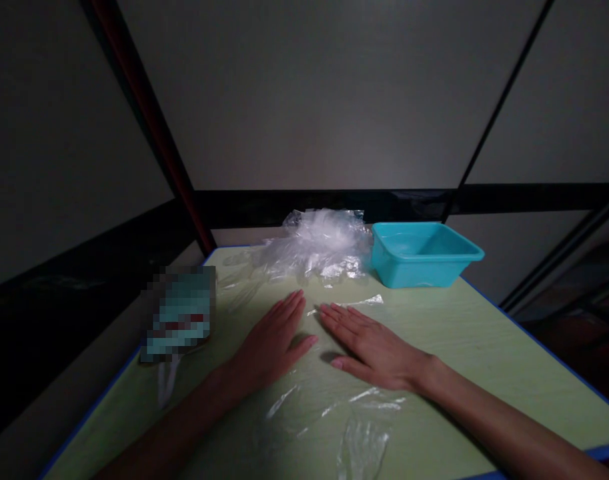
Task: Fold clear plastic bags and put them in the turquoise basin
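Clear plastic sheet (329,400) lies flat under both open palms, nothing gripped.
Left hand (271,343) and right hand (371,347) press it; the slick film could slide or crease on the green table (484,347).

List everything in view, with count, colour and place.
table: one, pale green with blue edge, fills the foreground.
tub: one, turquoise, far right of the table.
plastic pile: one heap, clear, far middle, left of the tub.
plastic sheet: one, clear, flat on the table under the hands.
blurred item: one, teal, left edge of the table.
left hand: flat, palm down on the sheet.
right hand: flat, palm down on the sheet.
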`<action>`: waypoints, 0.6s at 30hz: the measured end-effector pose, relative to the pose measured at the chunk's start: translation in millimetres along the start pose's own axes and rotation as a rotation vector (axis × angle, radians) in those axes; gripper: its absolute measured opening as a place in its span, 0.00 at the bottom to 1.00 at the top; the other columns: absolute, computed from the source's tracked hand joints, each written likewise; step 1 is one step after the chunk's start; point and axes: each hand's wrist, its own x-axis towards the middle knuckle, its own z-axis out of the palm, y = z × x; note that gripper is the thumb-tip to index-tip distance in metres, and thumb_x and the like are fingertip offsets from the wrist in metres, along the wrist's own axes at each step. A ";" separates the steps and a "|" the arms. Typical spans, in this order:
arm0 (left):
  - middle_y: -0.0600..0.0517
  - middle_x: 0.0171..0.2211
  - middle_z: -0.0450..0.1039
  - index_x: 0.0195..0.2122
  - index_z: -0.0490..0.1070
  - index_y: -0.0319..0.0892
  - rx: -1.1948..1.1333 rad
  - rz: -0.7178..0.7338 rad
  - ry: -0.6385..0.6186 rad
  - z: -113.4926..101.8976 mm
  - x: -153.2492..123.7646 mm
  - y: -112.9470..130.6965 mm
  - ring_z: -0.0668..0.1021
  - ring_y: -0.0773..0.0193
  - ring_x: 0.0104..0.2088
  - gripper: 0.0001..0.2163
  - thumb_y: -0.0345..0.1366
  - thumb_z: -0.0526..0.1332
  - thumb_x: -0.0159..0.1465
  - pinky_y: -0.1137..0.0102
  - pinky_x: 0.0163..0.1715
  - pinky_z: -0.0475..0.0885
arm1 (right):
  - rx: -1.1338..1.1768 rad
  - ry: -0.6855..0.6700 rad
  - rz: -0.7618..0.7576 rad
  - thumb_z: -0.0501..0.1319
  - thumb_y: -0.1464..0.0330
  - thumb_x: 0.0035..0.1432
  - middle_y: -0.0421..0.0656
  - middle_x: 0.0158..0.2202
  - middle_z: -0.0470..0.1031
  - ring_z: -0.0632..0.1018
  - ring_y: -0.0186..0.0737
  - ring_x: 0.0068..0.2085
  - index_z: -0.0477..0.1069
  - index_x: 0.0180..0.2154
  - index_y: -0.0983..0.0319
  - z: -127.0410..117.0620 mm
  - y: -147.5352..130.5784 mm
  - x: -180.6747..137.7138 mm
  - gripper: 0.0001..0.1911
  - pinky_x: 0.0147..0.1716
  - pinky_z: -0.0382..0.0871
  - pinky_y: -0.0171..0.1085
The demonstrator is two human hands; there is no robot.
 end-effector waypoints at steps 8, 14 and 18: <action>0.45 0.61 0.45 0.59 0.48 0.35 0.013 -0.005 -0.055 11.5 5.5 -3.7 0.49 0.57 0.60 0.28 0.49 0.43 0.63 0.60 0.56 0.49 | -0.028 -0.022 0.074 0.42 0.52 0.59 0.50 0.62 0.41 0.44 0.45 0.61 0.41 0.60 0.67 10.1 11.1 8.5 0.35 0.58 0.41 0.45; 0.45 0.61 0.45 0.59 0.50 0.35 0.039 -0.005 -0.031 12.9 4.0 -5.0 0.48 0.55 0.60 0.28 0.49 0.44 0.62 0.60 0.56 0.49 | -0.058 0.006 0.141 0.41 0.51 0.59 0.47 0.62 0.41 0.44 0.45 0.61 0.41 0.61 0.64 9.8 19.9 1.0 0.35 0.58 0.40 0.46; 0.45 0.61 0.44 0.59 0.49 0.36 0.046 -0.021 -0.038 12.4 3.9 -5.5 0.47 0.54 0.60 0.29 0.50 0.45 0.62 0.59 0.56 0.48 | -0.085 0.025 0.215 0.40 0.51 0.59 0.45 0.62 0.42 0.45 0.45 0.61 0.41 0.60 0.64 6.6 28.6 -7.6 0.34 0.58 0.42 0.46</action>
